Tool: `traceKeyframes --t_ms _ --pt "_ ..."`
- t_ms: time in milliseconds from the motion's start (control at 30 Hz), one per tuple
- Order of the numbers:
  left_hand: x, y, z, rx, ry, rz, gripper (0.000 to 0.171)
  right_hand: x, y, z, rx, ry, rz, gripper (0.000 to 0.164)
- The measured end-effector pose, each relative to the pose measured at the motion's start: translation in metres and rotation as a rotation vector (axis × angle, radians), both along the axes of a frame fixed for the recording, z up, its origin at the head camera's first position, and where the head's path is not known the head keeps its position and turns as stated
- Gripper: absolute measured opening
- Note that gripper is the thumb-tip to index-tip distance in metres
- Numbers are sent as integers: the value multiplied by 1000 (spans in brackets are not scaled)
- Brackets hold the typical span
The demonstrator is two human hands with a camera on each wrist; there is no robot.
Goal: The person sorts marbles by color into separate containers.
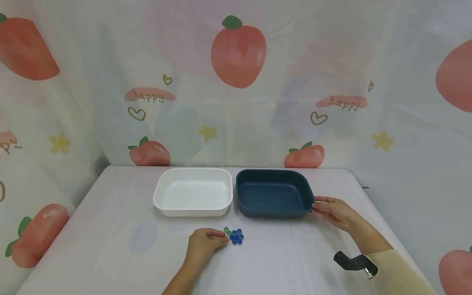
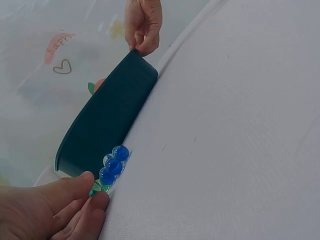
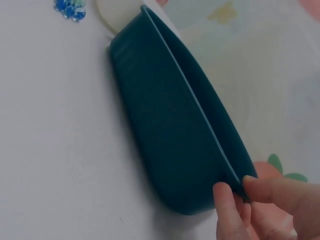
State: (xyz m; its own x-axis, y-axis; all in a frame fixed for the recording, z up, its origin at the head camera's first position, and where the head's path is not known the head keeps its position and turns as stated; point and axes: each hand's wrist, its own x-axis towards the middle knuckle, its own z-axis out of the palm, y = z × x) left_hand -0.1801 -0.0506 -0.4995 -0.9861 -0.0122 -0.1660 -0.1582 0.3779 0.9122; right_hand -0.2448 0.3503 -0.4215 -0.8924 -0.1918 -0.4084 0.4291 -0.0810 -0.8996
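Green and blue glass marbles (image 1: 237, 237) lie in a tight cluster on the white cloth, in front of the two basins. At the cluster's left side, my left hand (image 1: 206, 245) has its thumb and fingers around a green marble (image 2: 97, 188), pinching it at the fingertips. Blue marbles (image 2: 114, 166) sit just past those fingertips. The dark blue basin (image 1: 274, 213) stands at the back right. My right hand (image 1: 333, 213) grips its right end, thumb and fingers pinching the rim, as the right wrist view (image 3: 270, 207) also shows.
Left of the dark basin stands a white basin (image 1: 193, 213), a narrow gap between them. White cloth (image 1: 280, 258) covers the table. A printed curtain (image 1: 236, 123) hangs behind the table and along its sides. A black strap device (image 1: 355, 262) sits at the right sleeve.
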Motion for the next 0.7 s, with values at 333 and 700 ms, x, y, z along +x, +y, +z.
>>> traceKeyframes --t_ms 333,700 --pt "-4 -3 -1 35 -44 -20 21 6 -7 -7 61 61 -76 68" --pt "-13 -5 3 305 -154 -62 26 6 -10 -6 85 71 -82 68"
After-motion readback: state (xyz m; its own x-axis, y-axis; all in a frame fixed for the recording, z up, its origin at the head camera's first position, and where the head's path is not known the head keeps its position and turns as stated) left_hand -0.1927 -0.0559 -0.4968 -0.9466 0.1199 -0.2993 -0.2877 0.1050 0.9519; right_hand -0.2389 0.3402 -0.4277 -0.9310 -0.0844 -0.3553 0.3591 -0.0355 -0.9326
